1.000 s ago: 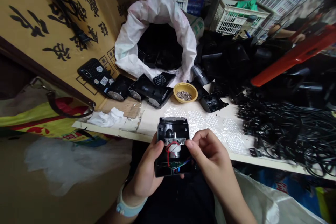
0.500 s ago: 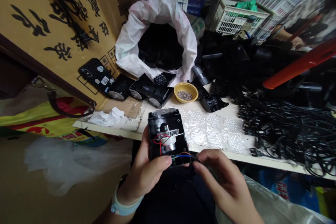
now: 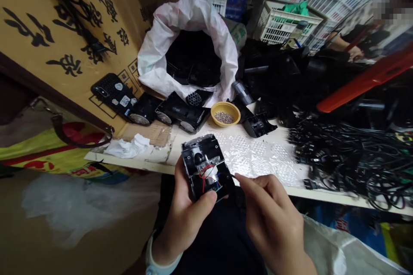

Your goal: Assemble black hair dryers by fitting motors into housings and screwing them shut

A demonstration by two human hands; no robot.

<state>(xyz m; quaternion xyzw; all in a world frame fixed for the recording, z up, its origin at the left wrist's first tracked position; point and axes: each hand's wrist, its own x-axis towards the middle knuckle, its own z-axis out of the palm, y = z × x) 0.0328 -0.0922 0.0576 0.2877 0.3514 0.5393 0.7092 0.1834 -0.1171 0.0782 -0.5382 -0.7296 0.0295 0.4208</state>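
Note:
My left hand [image 3: 190,219] grips an open black plastic housing [image 3: 206,144] from the left and below, its thumb over the lower edge near a small green circuit board. Inside the housing sits a white and metal motor [image 3: 211,172] with red and blue wires looped about it. At the right edge of the housing, my right hand [image 3: 274,210] is closed with the index finger reaching to a black cable [image 3: 232,176]. That hand's thumb and the rest of the cable are mostly hidden.
A yellow bowl of small screws [image 3: 225,114] stands on the white bench [image 3: 193,154]. Black housing parts [image 3: 182,109] and a white sack [image 3: 148,60] lie behind. Black power cords [image 3: 335,159] pile up at right, below a red bar [image 3: 361,81]. Another person's hand [image 3: 355,53] shows at far right.
The housing has tilted in my left hand. My right hand has moved its fingertips up along the housing's right edge, and the blue wire now lies further inside.

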